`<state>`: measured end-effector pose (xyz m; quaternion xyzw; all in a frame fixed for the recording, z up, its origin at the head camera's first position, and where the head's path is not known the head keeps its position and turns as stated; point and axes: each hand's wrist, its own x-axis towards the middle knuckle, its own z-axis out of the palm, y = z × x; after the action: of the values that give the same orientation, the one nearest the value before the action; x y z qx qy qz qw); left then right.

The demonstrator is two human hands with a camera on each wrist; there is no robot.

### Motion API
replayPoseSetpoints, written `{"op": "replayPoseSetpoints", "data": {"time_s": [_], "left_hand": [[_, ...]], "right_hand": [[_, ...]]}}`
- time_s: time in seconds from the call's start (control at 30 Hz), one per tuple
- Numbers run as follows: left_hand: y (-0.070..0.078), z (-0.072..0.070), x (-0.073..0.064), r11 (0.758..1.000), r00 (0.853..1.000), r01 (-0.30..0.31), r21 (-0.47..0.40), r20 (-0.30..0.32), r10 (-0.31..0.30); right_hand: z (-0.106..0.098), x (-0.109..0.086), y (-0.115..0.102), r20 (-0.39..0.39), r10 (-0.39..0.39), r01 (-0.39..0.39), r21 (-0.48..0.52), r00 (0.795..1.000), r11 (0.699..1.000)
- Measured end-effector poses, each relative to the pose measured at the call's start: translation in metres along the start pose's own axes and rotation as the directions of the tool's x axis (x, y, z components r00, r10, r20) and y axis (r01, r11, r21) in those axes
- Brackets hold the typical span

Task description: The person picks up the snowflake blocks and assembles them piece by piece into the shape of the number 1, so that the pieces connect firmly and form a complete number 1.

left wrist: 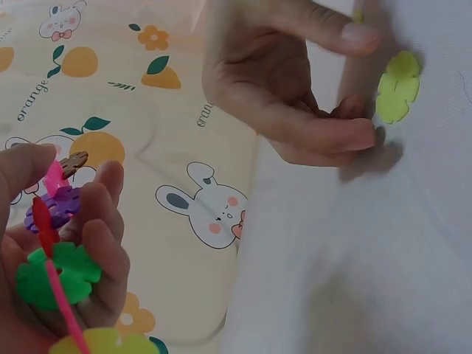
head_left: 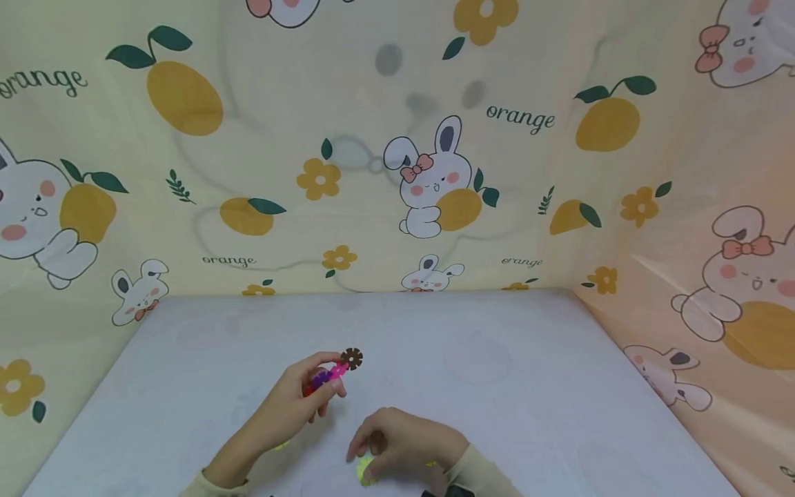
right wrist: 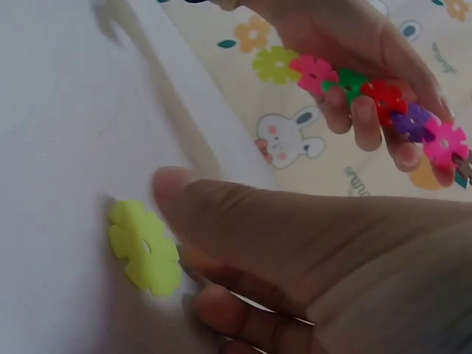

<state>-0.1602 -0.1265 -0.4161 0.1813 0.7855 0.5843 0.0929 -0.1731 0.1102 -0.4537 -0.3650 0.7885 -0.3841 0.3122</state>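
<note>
My left hand (head_left: 288, 400) grips a chain of interlocked flower-shaped plastic discs (right wrist: 387, 101), raised over the table. The right wrist view shows its colours in order: yellow, pink, green, red, purple, pink and, at the far end, a brown disc (head_left: 352, 358). Below and to the right, my right hand (head_left: 410, 438) reaches down with thumb and fingers apart. Close to its fingertips a loose yellow-green flower disc (right wrist: 145, 247) lies on the table; in the left wrist view this disc (left wrist: 398, 87) sits just beyond the thumb and forefinger, not between them.
A pale cloth covers the table (head_left: 528, 393). Patterned curtains with rabbits and oranges (head_left: 310, 228) rise at the back and sides. Another bit of yellow (head_left: 430, 464) peeks out by the right wrist, and a dark object (head_left: 458, 491) is on that wrist.
</note>
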Motion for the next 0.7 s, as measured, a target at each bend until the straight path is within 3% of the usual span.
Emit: {"op": "replayPoseSetpoints", "data": {"time_s": [0.1,0.2,0.3,0.5,0.7], "left_hand": [[-0.0003,-0.0004,0.0002,1.0,1.0,0.002,0.002,0.006,-0.002],[-0.0008,-0.0001,0.0011,1.0,1.0,0.021,0.001,0.007,-0.021],[-0.0016,0.0001,0.0019,1.0,1.0,0.026,0.006,0.007,-0.026],[-0.0022,0.0,0.0026,0.999,0.999,0.035,-0.001,0.016,-0.035],[-0.0009,0.0003,0.003,0.999,0.999,0.052,-0.012,0.014,-0.052]], "right_hand": [[0.0023,-0.0013,-0.0014,0.0,-0.013,0.013,-0.162,1.0,0.987],[0.0039,-0.0016,-0.0021,-0.01,-0.022,0.018,-0.305,1.0,0.952],[0.005,-0.0005,-0.002,-0.027,-0.02,0.008,-0.386,0.999,0.922],[0.0059,0.0018,-0.0012,-0.07,0.016,-0.043,-0.402,0.997,0.915],[0.01,0.0033,-0.0057,-0.183,0.082,-0.143,-0.351,0.98,0.925]]}}
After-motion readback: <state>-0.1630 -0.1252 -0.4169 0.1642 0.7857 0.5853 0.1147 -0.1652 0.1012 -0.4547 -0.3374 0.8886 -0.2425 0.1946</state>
